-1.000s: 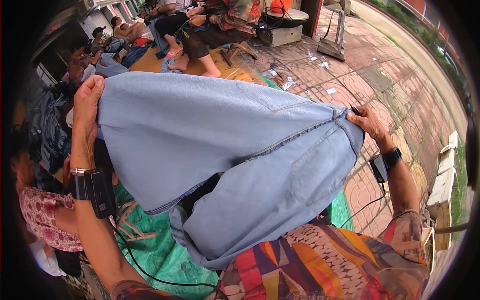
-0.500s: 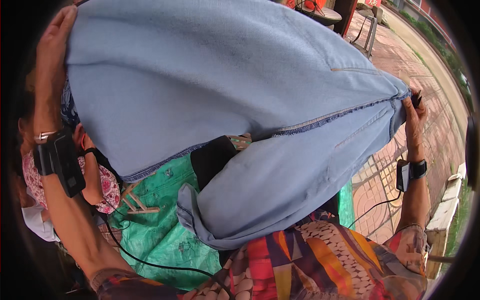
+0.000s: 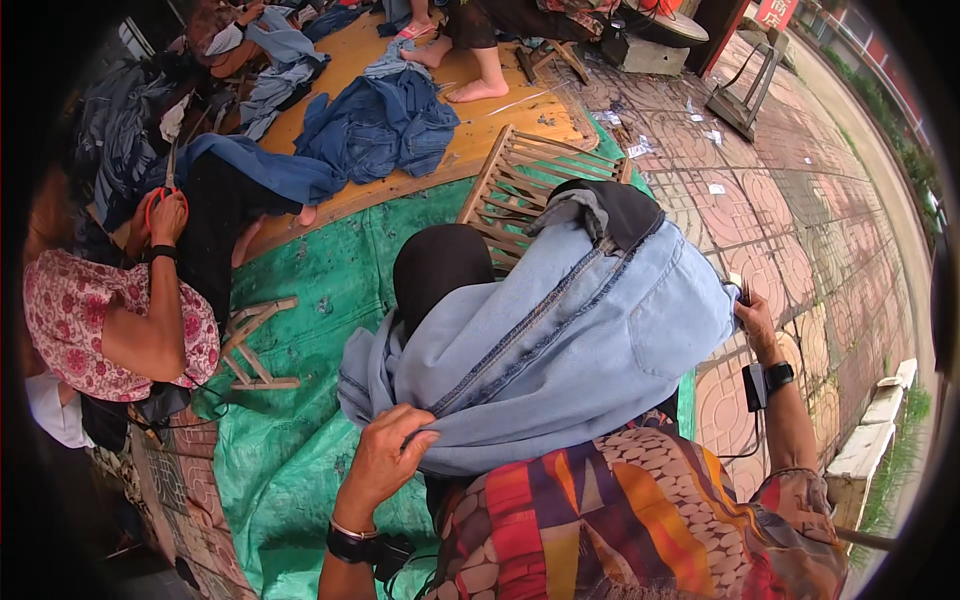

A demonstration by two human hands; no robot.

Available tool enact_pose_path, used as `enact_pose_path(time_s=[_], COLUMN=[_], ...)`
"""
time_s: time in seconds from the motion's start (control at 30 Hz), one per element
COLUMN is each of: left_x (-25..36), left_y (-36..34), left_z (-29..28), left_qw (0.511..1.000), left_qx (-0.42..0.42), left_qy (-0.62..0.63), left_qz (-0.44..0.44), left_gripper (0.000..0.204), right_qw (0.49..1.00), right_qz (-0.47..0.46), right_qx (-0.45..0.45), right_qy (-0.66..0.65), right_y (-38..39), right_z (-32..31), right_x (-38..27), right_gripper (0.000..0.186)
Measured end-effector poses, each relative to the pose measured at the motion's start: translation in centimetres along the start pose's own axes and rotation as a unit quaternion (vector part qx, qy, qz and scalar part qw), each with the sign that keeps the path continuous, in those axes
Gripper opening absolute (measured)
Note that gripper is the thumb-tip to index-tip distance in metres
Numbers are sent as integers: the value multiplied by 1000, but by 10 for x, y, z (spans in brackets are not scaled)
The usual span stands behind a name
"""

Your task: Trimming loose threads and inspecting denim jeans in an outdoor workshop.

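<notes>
A light blue pair of jeans [image 3: 660,330] is draped across my lap, its dark frayed seam running diagonally over the top. At the near left, my left hand [image 3: 385,455] is closed on the jeans, pinching the fabric between thumb and fingers. My right hand [image 3: 757,325] grips their far right end. A small dark, pointed thing shows at the right fingertips; its kind cannot be made out. Part of the jeans lies bunched over my knee, where black cloth [image 3: 440,270] shows beside it.
A slatted wooden chair [image 3: 500,195] stands ahead on a green sheet [image 3: 290,440]. Piled jeans [image 3: 385,125] lie on an orange board [image 3: 490,135]. At left, a person in a floral top [image 3: 120,320] holds red-handled scissors [image 3: 168,190]. A small wooden stool [image 3: 255,350] sits between us.
Both hands have come down from holding the jeans spread high. My left hand moved near and rightward to the seam; the jeans now lie folded over my lap.
</notes>
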State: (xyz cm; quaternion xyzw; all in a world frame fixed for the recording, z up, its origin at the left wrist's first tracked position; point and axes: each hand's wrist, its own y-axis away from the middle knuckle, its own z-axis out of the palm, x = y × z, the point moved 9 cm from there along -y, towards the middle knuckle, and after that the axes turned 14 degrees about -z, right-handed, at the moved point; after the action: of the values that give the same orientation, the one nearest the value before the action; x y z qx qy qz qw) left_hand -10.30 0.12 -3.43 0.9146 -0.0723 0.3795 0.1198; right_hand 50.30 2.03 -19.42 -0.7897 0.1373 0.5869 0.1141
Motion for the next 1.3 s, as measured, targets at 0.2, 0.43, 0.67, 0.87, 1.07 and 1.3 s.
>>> enact_pose_path(time_s=[0.2, 0.43, 0.67, 0.87, 1.07, 1.3], left_x=[-3, 3, 33, 77, 85, 41], left_y=[-2, -10, -23, -65, -91, -54], left_z=[2, 0, -28, -24, 6, -4], left_qw=[1000, 999, 994, 989, 997, 988], left_qx=[-11, -36, 52, 113, 16, 56], left_qy=[11, 8, 93, 67, 41, -142], left_qz=[0, -13, -18, 62, 62, 23], left_gripper=[17, 24, 24, 29, 43, 96], right_qw=[1000, 998, 999, 990, 967, 979], right_qz=[7, 56, 28, -100, -191, -164], right_qx=[-2, 7, -35, 52, 10, -3], right_qy=[-14, 16, 1, 81, 168, 123], right_y=[13, 20, 11, -7, 1, 14], right_z=[0, 12, 10, -13, 65, 80], right_x=[-10, -38, -73, -102, -194, -190], right_gripper=[28, 31, 49, 32, 22, 17])
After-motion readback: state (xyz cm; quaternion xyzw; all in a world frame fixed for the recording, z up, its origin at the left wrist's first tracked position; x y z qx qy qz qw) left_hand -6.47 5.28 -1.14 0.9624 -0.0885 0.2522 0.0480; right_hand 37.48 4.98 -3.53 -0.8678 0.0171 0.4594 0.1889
